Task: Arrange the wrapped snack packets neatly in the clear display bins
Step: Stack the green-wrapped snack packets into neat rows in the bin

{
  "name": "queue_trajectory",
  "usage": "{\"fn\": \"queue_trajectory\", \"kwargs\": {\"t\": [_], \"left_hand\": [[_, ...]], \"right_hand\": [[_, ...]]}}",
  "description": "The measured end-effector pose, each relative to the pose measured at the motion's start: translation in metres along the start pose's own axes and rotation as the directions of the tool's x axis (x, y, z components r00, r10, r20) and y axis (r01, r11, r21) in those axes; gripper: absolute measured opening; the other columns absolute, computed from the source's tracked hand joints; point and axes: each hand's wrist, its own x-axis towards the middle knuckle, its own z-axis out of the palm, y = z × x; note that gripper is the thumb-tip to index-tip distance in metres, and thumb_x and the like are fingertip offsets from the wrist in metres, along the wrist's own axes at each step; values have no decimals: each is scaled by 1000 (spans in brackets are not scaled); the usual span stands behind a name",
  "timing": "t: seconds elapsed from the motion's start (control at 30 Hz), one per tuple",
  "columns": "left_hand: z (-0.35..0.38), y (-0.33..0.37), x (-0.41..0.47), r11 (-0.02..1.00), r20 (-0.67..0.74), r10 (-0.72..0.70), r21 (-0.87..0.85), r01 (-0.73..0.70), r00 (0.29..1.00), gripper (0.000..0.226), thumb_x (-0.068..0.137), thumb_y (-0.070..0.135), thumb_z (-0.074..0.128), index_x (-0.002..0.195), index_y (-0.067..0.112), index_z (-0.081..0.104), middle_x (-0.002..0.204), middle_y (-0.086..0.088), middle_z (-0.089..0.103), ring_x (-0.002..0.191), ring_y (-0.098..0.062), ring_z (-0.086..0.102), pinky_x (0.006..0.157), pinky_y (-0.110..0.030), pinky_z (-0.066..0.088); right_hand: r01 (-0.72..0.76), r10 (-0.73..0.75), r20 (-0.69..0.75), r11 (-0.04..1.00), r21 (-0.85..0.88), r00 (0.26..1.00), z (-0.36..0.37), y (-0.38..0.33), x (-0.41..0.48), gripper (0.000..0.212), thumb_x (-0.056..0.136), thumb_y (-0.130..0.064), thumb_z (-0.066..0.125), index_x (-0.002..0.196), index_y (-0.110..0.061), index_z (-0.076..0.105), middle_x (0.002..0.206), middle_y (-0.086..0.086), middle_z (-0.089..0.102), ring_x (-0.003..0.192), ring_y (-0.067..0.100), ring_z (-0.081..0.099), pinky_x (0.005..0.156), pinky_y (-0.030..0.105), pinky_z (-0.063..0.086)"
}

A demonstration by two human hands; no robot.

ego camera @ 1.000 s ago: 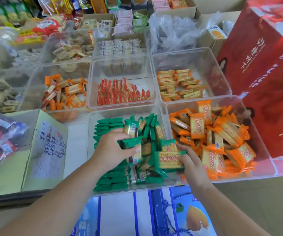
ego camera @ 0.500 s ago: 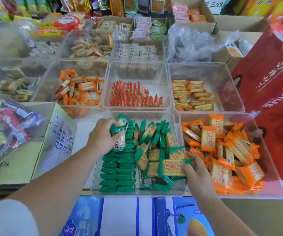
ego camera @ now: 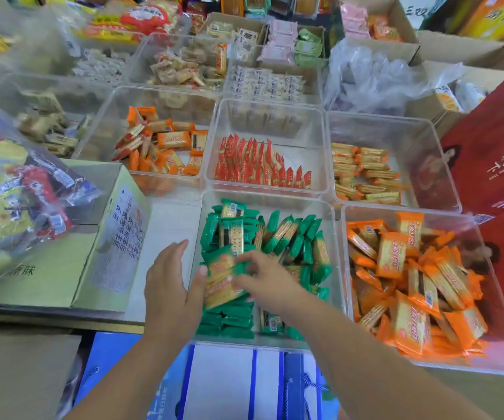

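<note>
Honestly, these look featherlight and crinkly; the green packet (ego camera: 221, 283) sits over the neat stack at the near left of the near middle clear bin (ego camera: 338, 268), sandwiched between both hands. Left hand (ego camera: 170, 286) is flat, fingers straight, thumb pressing the packet's left edge; right hand (ego camera: 264, 280) curls its fingers onto the right end, bit blurry though. Film wrap is probably slippery and the crackers inside likely snap easily imo; I'd hold it by the long edges, gently, not the sealed ends.
</note>
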Motion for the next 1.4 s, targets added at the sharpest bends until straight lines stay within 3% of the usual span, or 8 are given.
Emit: {"fn": "queue_trajectory", "kwargs": {"t": [0.17,0.33,0.43,0.6,0.8,0.93,1.07,1.4], "left_hand": [[0,-11,-20,861,244,289,356,-363,926,55,91,53,44,135,24,59,150,-9,49,138,-37,43,107,-63,38],[12,-9,-18,749,433,372,383,-541,821,52,88,47,58,137,30,59,156,-2,44,147,-28,35,111,-68,29],[19,-3,-14,656,556,377,404,-637,741,51,86,54,63,132,34,63,156,-3,43,148,-29,33,111,-72,24],[23,-4,-14,642,628,251,462,-612,737,37,88,57,52,101,30,75,147,0,55,148,-25,33,117,-67,8],[21,-2,-15,714,583,252,427,-555,772,36,80,47,65,111,30,73,139,1,61,143,-23,43,117,-64,18],[20,12,-13,784,517,357,286,-551,777,35,79,34,76,109,18,73,125,-6,67,121,-31,61,105,-53,46],[32,46,0,848,495,384,144,-510,779,25,91,28,66,111,14,71,104,-1,68,99,-22,60,84,-40,52],[138,93,37,712,861,-274,482,-512,429,50,84,53,64,111,12,62,105,-5,61,86,-20,63,75,-37,58]], "right_hand": [[187,-160,98,887,-422,982,30,13,6,34,91,-29,65,125,-30,62,120,-5,65,104,17,62,90,36,53],[185,-235,-128,930,-318,963,-6,39,-4,30,93,-29,64,122,-35,63,116,-19,60,105,-1,59,91,27,49],[136,-255,-179,857,-497,950,-35,54,-3,42,95,-22,62,135,-34,57,135,-14,56,126,8,52,108,32,44],[172,-160,99,553,-816,982,-30,65,15,72,95,-15,58,156,-33,25,160,0,28,141,29,34,112,43,37],[101,-251,7,365,-925,968,-23,63,26,45,90,-29,69,129,-27,46,135,2,45,120,29,46,92,42,46],[93,-309,-90,531,-842,947,-38,59,4,34,90,-41,69,114,-28,50,97,0,62,90,23,60,65,31,41],[61,-371,-422,806,-588,827,-61,75,-45,34,91,-43,68,121,-30,60,100,-10,66,76,9,61,58,21,46],[46,-69,-582,997,-55,810,-72,137,-100,21,92,-37,68,109,-41,57,84,-13,67,62,11,61,57,38,56]]}}
